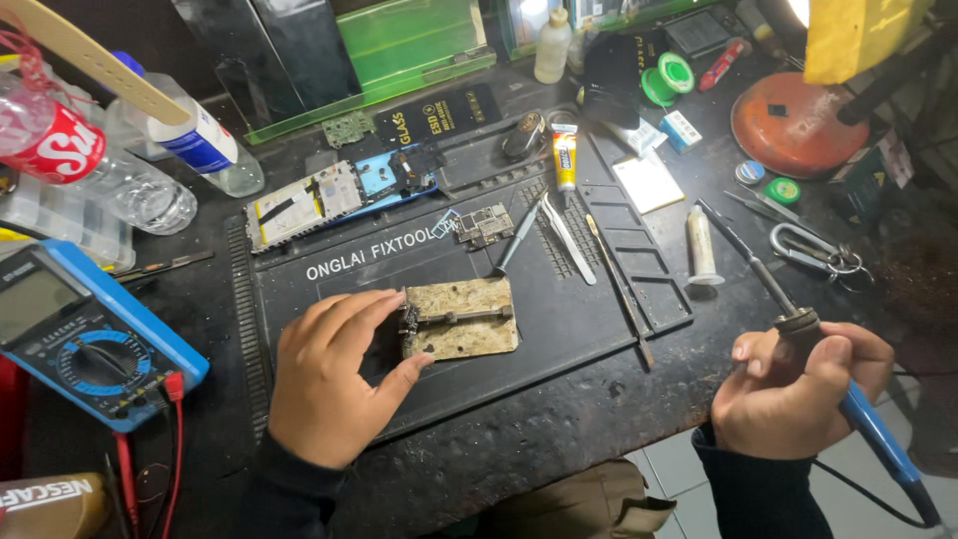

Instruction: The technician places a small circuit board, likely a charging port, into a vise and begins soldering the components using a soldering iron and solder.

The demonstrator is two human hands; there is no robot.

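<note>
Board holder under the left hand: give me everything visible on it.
The board holder is a flat, roughly rectangular metal plate, tan and heavily stained with residue. A thin bar runs across its upper half, and small dark clamp parts sit at its left edge. It lies flat on the dark work mat, slightly rotated. The left hand grips its left edge, thumb at the lower corner, fingers over the top. Whether a board is clamped in it cannot be told.

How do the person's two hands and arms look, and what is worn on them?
Both hands are bare: no gloves, rings or watch are visible. The left hand and the right hand each come out of a long dark sleeve with a close cuff at the wrist.
</note>
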